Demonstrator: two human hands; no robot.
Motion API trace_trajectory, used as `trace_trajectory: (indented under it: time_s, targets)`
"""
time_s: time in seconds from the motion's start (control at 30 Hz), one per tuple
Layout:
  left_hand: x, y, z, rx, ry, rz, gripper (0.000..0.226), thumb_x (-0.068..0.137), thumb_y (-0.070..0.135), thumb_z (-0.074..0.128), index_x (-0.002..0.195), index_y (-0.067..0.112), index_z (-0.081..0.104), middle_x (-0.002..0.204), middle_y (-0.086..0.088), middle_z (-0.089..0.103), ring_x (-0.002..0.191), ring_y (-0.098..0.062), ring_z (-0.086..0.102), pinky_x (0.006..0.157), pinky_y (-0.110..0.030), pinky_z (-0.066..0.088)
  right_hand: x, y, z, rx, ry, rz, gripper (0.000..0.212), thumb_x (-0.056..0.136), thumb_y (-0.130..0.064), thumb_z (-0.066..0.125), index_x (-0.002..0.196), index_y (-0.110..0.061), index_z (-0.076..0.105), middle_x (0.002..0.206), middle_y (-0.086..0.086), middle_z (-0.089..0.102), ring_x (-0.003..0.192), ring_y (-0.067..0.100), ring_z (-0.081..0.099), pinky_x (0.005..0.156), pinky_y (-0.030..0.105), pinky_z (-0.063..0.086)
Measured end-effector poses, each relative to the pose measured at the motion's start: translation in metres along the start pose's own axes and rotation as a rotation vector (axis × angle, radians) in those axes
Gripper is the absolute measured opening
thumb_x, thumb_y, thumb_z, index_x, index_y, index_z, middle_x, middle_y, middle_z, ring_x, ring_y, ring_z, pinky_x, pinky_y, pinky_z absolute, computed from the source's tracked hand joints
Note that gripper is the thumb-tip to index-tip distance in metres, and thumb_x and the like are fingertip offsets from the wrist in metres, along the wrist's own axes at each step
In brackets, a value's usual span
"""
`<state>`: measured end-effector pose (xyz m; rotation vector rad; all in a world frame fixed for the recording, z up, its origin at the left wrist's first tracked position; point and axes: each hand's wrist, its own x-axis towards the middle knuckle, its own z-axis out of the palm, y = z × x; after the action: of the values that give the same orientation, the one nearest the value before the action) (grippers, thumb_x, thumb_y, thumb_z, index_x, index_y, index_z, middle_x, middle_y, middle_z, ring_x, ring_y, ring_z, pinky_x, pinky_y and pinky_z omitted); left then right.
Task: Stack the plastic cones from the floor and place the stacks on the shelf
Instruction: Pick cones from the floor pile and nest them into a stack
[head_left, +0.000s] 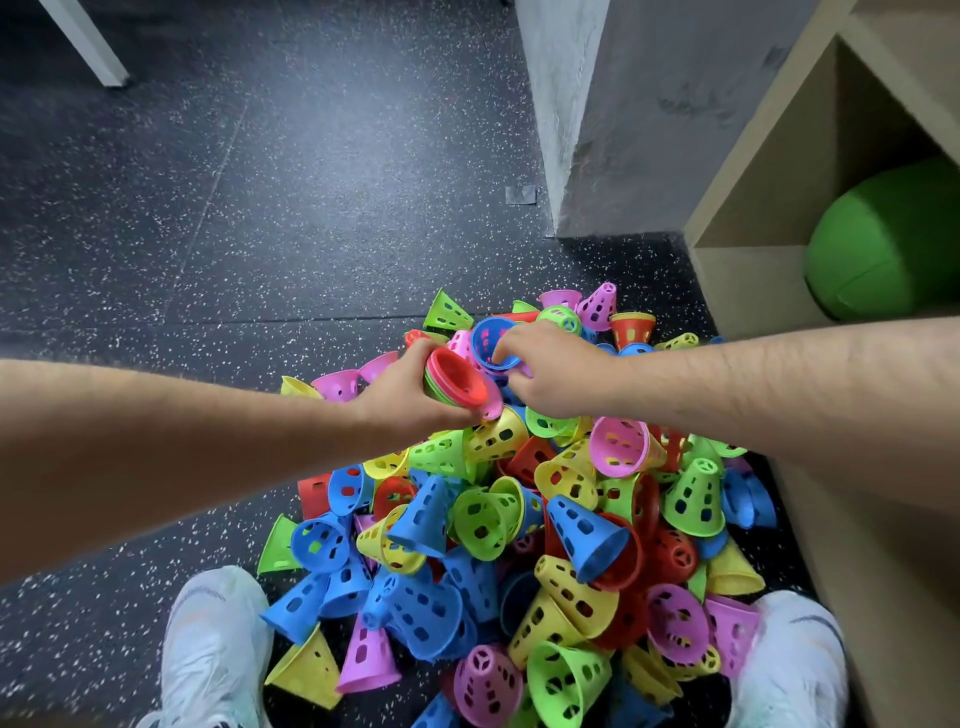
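A heap of perforated plastic cones (519, 530) in blue, yellow, green, pink and red lies on the dark floor between my feet. My left hand (410, 395) grips a short nested stack of cones (460, 379), its open red mouth turned toward me. Just to the right, my right hand (550, 374) pinches the rim of a blue cone (488, 338) at the far side of the heap. The wooden shelf (748, 249) stands at the right.
A green padded roll (883, 244) fills the shelf's lower compartment. A grey concrete pillar (597, 130) rises behind the heap. My two white shoes (218, 654) flank the pile. Speckled black floor (234, 208) stretches to the left and back.
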<state>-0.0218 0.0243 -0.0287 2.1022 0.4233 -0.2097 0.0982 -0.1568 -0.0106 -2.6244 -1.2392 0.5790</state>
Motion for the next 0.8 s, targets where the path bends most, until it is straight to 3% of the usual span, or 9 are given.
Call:
trace_trajectory:
  time_s: [0.17, 0.27, 0.4, 0.6, 0.8]
  targets:
    - [0.001, -0.001, 0.000, -0.012, -0.036, -0.012, 0.073, 0.060, 0.040, 0.096, 0.119, 0.029, 0.056, 0.104, 0.009, 0.072, 0.097, -0.007, 0.069, 0.086, -0.031, 0.056, 0.015, 0.009, 0.007, -0.262, -0.179, -0.063, 0.040, 0.096, -0.028, 0.044, 0.131, -0.027, 0.062, 0.151, -0.004, 0.043, 0.135, 0.028, 0.035, 0.112, 0.042, 0.032]
    - [0.000, -0.002, -0.002, -0.037, -0.048, -0.027, 0.079, 0.051, 0.050, 0.093, 0.118, 0.031, 0.055, 0.104, 0.009, 0.072, 0.097, -0.009, 0.070, 0.085, -0.031, 0.057, 0.024, 0.005, 0.010, -0.393, -0.234, -0.099, 0.040, 0.097, -0.032, 0.041, 0.131, -0.028, 0.061, 0.148, -0.008, 0.045, 0.136, 0.028, 0.034, 0.110, 0.039, 0.033]
    - [-0.003, -0.002, -0.006, -0.035, -0.050, -0.043, 0.068, 0.065, 0.033, 0.096, 0.118, 0.030, 0.055, 0.104, 0.004, 0.072, 0.091, -0.017, 0.071, 0.075, -0.039, 0.062, 0.033, 0.000, 0.012, -0.494, -0.249, -0.135, 0.037, 0.098, -0.032, 0.040, 0.126, -0.022, 0.062, 0.140, -0.008, 0.053, 0.131, 0.026, 0.039, 0.107, 0.033, 0.034]
    - [-0.007, 0.004, -0.009, -0.062, -0.052, -0.047, 0.083, 0.044, 0.052, 0.090, 0.116, 0.034, 0.054, 0.099, -0.002, 0.074, 0.092, -0.035, 0.074, 0.071, -0.059, 0.061, 0.026, -0.001, -0.003, -0.389, -0.082, -0.143, 0.029, 0.094, -0.026, 0.049, 0.115, -0.017, 0.068, 0.126, -0.003, 0.061, 0.115, 0.027, 0.052, 0.091, 0.036, 0.045]
    - [-0.013, 0.010, -0.006, -0.072, -0.020, 0.004, 0.070, 0.063, 0.032, 0.098, 0.119, 0.030, 0.056, 0.099, 0.011, 0.073, 0.086, -0.002, 0.069, 0.079, -0.033, 0.058, 0.000, 0.001, -0.021, -0.010, 0.178, -0.085, 0.024, 0.095, -0.013, 0.053, 0.115, -0.020, 0.065, 0.108, -0.003, 0.062, 0.106, 0.019, 0.052, 0.089, 0.045, 0.047]
